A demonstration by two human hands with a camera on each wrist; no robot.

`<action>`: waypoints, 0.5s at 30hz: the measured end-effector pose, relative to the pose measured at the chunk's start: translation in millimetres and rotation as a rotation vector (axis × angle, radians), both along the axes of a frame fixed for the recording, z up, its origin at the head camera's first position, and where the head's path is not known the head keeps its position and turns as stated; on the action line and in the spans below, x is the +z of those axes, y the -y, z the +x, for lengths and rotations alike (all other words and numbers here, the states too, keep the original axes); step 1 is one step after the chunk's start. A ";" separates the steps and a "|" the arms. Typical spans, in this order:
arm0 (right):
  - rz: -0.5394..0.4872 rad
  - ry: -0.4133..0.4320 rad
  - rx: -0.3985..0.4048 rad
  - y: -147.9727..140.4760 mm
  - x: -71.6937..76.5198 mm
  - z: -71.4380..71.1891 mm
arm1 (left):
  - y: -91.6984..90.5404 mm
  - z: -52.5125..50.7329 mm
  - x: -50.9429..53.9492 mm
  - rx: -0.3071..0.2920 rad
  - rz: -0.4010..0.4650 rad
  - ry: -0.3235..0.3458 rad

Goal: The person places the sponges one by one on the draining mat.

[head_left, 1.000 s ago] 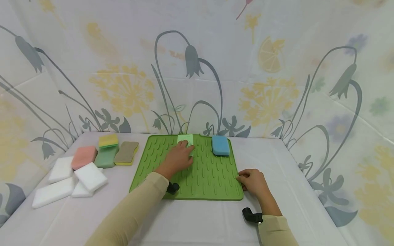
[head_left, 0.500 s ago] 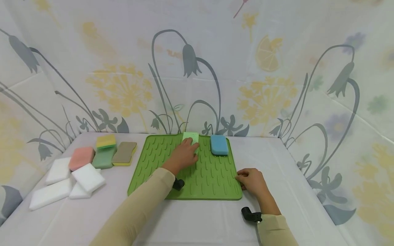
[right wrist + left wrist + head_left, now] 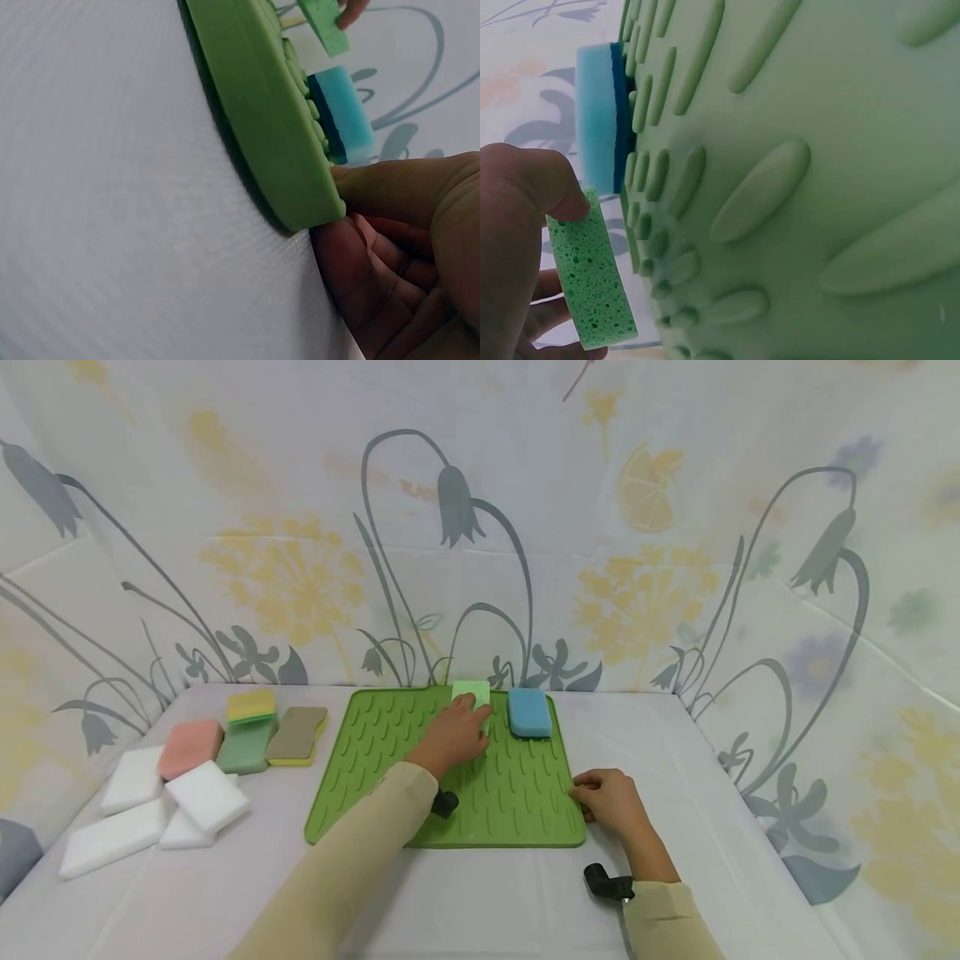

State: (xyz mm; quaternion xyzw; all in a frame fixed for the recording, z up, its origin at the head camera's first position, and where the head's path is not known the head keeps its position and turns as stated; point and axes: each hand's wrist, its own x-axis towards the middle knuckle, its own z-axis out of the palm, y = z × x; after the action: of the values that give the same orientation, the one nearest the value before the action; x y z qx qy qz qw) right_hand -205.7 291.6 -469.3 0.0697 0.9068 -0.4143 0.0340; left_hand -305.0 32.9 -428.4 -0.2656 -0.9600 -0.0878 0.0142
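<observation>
My left hand [image 3: 453, 733] pinches a light green porous sponge [image 3: 592, 274] between thumb and fingers. The sponge is held just above the back part of a green ridged silicone mat [image 3: 502, 810]. To its right, a blue sponge [image 3: 529, 712] with a dark underside lies on the mat, a small gap away. My right hand [image 3: 611, 802] pinches the mat's right edge near the front corner. In the right wrist view the thumb [image 3: 382, 184] is on the mat's top edge, with the fingers curled beneath and beside it.
Left of the mat lie a brown-and-yellow sponge [image 3: 296, 735], a green sponge [image 3: 246, 747] with a yellow sponge [image 3: 251, 706] on it, a pink sponge [image 3: 191, 748] and several white sponges [image 3: 207, 795]. A patterned cloth wall [image 3: 480, 568] rises behind.
My left hand has moved to the right with the light green sponge, closer to the blue one. The right hand stays at the mat's edge. The head view has shifted slightly.
</observation>
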 end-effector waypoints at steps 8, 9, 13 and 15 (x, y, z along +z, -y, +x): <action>-0.014 0.001 -0.009 -0.2 -1.5 -1.3 | -5.6 -2.4 -2.3 -0.012 -0.015 0.032; -0.014 0.000 -0.010 -0.1 -1.3 -1.2 | -6.4 -2.7 -2.1 -0.017 -0.020 0.031; -0.019 -0.007 -0.009 -0.1 -1.5 -1.2 | -9.7 -4.7 -2.6 -0.025 -0.027 0.031; -0.025 -0.007 -0.009 0.4 -1.1 -0.7 | -11.5 -6.3 -3.7 -0.026 -0.037 0.037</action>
State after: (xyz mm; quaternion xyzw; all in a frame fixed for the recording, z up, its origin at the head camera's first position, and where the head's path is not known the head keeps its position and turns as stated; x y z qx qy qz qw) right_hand -206.4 291.1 -470.4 0.0719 0.9014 -0.4258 0.0297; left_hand -311.3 44.4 -432.0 -0.2768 -0.9579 -0.0753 -0.0096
